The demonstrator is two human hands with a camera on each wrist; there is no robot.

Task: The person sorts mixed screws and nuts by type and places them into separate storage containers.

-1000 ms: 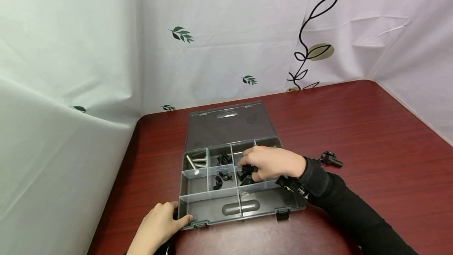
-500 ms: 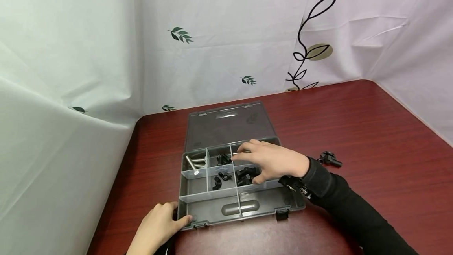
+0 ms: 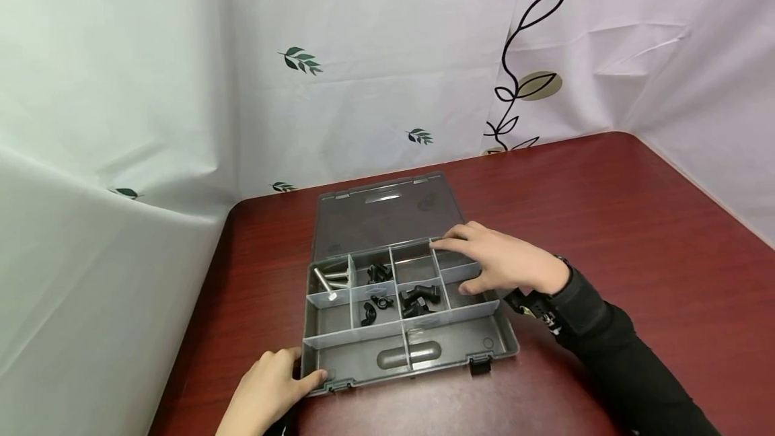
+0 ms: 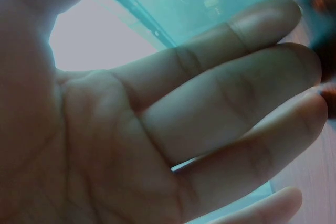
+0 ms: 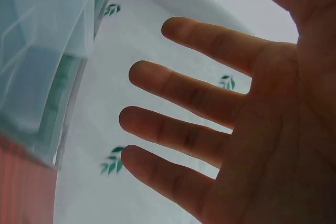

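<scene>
A grey plastic compartment box lies on the table with its lid folded back. At its front left corner my left hand holds on, thumb over the rim and fingers along the outer side. My right hand hovers over the right-hand compartments with fingers spread and nothing in them, as the right wrist view also shows. Black elbow-shaped fittings lie in a middle compartment left of it. Small black parts fill one behind, and black wing-shaped pieces sit farther left. Metal pins occupy the back left compartment.
The open lid lies flat behind the box. A black latch hangs at the front edge. The reddish-brown table extends to the right, and white leaf-print sheeting hangs behind and at the left.
My right hand has let go of a black fitting, which lies in the middle compartment, and has lifted and moved right. The left hand has stayed at the box's corner.
</scene>
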